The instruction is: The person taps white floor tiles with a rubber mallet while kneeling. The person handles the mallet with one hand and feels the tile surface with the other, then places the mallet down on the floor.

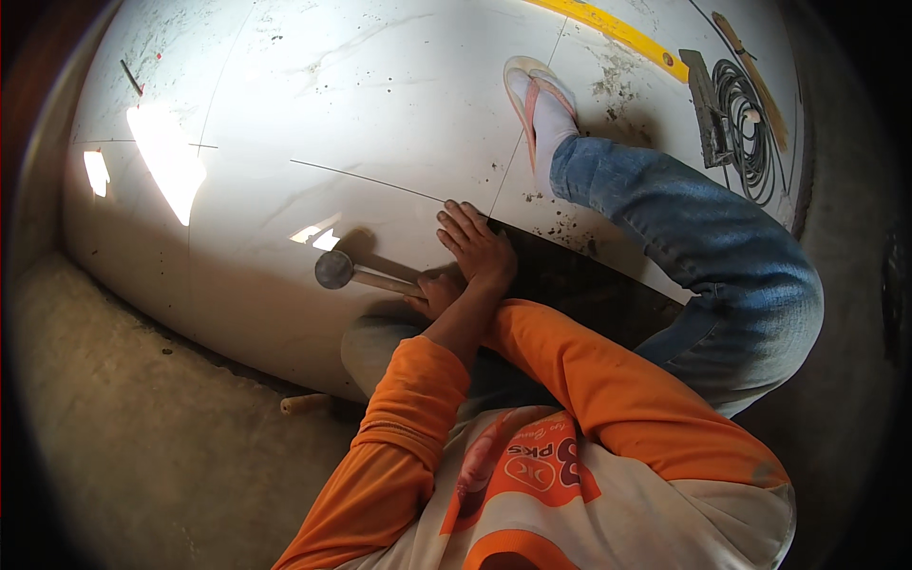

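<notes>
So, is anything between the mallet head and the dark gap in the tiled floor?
Yes: the left hand, at the edge of the white tile, lies between the mallet head and dark gap. The right hand, gripping the handle, is also between.

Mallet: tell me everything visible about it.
The mallet has a rounded dark-grey head, rubber by its look, and a straight, light-brown handle that looks wooden. The right hand is closed around the handle, hiding its end. The head points toward the person's left, over the pale tiled surface; whether it touches that surface, I can't tell. A shadow shows beside it.
</notes>
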A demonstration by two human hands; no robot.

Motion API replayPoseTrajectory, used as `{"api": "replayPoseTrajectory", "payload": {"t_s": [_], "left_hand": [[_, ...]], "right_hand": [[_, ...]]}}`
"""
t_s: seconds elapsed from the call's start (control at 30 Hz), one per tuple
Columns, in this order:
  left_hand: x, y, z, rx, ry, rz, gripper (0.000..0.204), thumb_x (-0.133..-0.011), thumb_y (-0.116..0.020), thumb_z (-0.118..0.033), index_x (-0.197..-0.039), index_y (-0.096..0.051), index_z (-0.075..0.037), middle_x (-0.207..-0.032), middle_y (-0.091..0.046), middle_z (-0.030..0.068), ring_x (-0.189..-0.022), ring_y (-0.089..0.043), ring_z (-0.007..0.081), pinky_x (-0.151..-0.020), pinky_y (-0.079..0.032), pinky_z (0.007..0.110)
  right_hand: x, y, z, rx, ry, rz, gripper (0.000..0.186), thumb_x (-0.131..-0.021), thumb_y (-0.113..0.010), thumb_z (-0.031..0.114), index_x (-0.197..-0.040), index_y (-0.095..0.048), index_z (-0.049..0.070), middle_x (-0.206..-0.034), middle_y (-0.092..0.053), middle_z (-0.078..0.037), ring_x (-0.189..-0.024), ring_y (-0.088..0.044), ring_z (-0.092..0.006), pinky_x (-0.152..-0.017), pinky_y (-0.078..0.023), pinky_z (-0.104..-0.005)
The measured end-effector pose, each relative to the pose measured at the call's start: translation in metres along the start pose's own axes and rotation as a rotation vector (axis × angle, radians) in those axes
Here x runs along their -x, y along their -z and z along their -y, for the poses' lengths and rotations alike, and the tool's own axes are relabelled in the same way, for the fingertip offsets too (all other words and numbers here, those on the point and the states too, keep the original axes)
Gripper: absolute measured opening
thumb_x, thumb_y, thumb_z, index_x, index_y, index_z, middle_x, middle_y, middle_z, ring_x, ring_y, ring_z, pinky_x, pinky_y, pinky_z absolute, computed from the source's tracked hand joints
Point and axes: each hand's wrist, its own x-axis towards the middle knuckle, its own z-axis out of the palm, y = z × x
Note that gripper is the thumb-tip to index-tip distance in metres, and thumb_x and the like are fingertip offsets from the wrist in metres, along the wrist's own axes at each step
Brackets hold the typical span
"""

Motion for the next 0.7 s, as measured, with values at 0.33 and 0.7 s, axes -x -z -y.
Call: {"api": "replayPoseTrajectory", "payload": {"t_s": [0.33,0.7], "left_hand": [[0.074,0.166,0.144,1.114,-0.079,-0.096,0.048,-0.097,-0.053,-0.036,-0.131,-0.054,-0.002,-0.132,-0.056,0.0165,-0.122,-0.053,0.0236,-0.093,-0.048,0.037],[0.074,-0.004,0.498,-0.038,0.388,-0.448,0.064,-0.096,-0.046,-0.042,-0.144,-0.031,-0.003,-0.150,-0.028,0.0205,-0.138,-0.031,0.0372,-0.108,-0.032,0.048]], "right_hand": [[-0.034,-0.039,0.036,0.000,-0.063,-0.200,0.045,-0.088,-0.057,0.046,-0.097,-0.064,0.003,-0.084,-0.067,-0.021,-0.080,-0.066,-0.0384,-0.073,-0.051,-0.0472],[0.026,-0.014,0.176,0.092,0.375,-0.240,0.048,-0.096,-0.047,0.048,-0.088,-0.056,0.001,-0.075,-0.064,-0.020,-0.068,-0.063,-0.0399,-0.064,-0.050,-0.0472]]}}
